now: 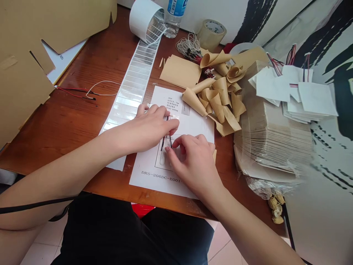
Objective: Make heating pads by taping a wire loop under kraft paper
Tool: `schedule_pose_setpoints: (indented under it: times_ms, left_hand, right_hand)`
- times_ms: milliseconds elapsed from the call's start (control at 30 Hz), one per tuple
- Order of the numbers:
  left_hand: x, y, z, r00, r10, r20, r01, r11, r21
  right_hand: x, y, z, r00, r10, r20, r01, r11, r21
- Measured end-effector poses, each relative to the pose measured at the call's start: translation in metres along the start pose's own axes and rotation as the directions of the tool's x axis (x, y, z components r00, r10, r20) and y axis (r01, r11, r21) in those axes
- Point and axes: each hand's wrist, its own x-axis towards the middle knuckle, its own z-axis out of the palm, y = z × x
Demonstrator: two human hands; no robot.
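One curled left hand plus a right hand, fingertips nearly together, crowd the black wires, can't tell if either's pinching, so a clumsy nudge might skew them.

Left fingers touch black wires over printed paper.

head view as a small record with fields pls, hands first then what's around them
left hand: over the printed sheet, fingers at dark leads; grip unclear
right hand: thumb and forefinger by the leads' near ends; contact unclear
sheet text: begins DRS-206DC-E001, then covered
left of sheet: silvery strip running from a white roll
right of sheet: curled brown paper, then a tall stack topped with white squares
far side: bottle, tape roll
surface: wooden table
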Motion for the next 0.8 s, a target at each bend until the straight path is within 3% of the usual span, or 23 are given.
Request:
schedule_pose_setpoints:
  times_ms: [467,667,800]
  left_hand:
    - [0.0,0.001,0.003,1.0,0.0,-0.02,0.0,1.0,0.0]
    - [0.0,0.004,-0.001,0.999,-0.049,-0.012,0.049,0.997,0.055]
    - [0.002,0.0,0.005,0.996,-0.045,-0.078,0.05,0.997,0.064]
  right_hand:
    - [-0.003,0.005,0.001,0.98,-0.154,-0.126,0.144,0.986,-0.085]
    - [-0.009,0.003,0.0,0.943,-0.264,-0.203,0.212,0.947,-0.243]
    - [-0.01,0.002,-0.001,0.878,-0.364,-0.309,0.259,0.907,-0.333]
